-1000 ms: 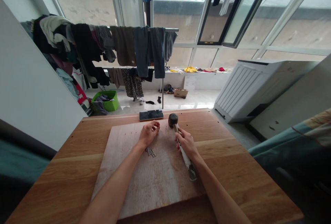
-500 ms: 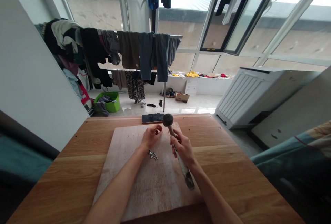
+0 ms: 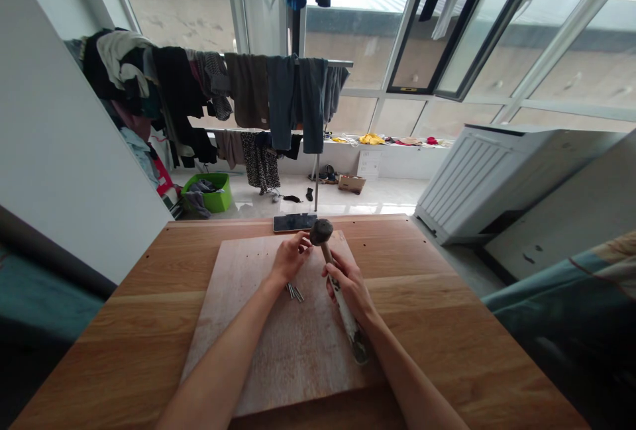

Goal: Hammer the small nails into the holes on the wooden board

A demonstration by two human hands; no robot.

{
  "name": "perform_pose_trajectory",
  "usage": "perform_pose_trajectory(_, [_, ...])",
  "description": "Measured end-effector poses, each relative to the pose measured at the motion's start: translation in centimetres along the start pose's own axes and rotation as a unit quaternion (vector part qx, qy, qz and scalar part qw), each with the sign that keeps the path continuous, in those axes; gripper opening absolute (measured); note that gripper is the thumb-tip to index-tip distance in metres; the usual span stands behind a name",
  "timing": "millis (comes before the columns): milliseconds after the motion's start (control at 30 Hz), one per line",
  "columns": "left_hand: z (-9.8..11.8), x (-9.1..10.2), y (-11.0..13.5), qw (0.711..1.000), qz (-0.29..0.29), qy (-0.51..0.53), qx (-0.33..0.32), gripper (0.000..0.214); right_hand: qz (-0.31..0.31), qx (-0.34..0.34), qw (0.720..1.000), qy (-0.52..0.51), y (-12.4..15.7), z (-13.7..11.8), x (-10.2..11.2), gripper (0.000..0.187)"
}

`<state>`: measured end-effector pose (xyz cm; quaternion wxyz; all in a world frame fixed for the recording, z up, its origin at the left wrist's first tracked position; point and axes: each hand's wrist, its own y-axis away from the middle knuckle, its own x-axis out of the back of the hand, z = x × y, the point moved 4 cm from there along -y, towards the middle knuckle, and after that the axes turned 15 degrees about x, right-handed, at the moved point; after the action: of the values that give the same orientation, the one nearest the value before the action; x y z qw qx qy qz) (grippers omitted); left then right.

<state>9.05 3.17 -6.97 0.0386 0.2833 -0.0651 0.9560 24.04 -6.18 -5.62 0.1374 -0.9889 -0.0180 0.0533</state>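
Note:
My right hand (image 3: 345, 283) is wrapped round the pale handle of a black-headed mallet (image 3: 321, 232), whose head hovers just beside my left fingertips. My left hand (image 3: 289, 258) rests on a pale wooden board (image 3: 258, 350) with its fingers pinched together near the mallet head; what they pinch is too small to see. A few loose nails (image 3: 295, 293) lie on the board just behind my left wrist. The board lies on a brown wooden table (image 3: 149, 324).
A dark phone (image 3: 294, 222) lies flat at the table's far edge. Beyond the table stand a clothes rack (image 3: 258, 85) hung with garments, a green basket (image 3: 211, 191) on the floor, and a white slatted panel (image 3: 477, 165) at the right.
The mallet head has swung left from beside the board's far right area to right next to my left fingertips. My left hand has stayed pinched in place.

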Motion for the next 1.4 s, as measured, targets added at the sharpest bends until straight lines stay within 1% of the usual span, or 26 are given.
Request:
perform_pose_trajectory(200, [-0.1, -0.1, 0.0, 1.000, -0.001, -0.006, -0.003, 0.027, -0.008, 0.010, 1.000, 0.001, 0.1, -0.6, -0.4, 0.049])
perform_pose_trajectory(500, [-0.2, -0.2, -0.2, 1.000, -0.002, -0.005, -0.009, 0.034, -0.004, -0.001, 0.999, 0.046, 0.1, -1.0, -0.4, 0.050])
perform_pose_trajectory(633, [-0.4, -0.2, -0.3, 1.000, 0.001, -0.005, -0.012, 0.033, 0.000, 0.009, 0.999, 0.050, 0.0, -0.7, -0.1, 0.045])
perform_pose_trajectory(867, [-0.4, -0.2, -0.2, 1.000, 0.002, -0.004, -0.018, 0.031, -0.003, 0.008, 0.999, 0.034, 0.0, 0.3, 0.3, 0.047])
perform_pose_trajectory(1133, [-0.8, -0.5, -0.5, 1.000, 0.009, -0.008, -0.021, 0.032, -0.007, 0.019, 0.999, 0.047, 0.1, -0.4, -0.1, 0.047])
perform_pose_trajectory(1400, [-0.9, -0.5, -0.4, 1.000, 0.010, -0.011, -0.022, 0.033, -0.010, 0.011, 0.999, 0.047, 0.1, -0.5, -0.2, 0.049])
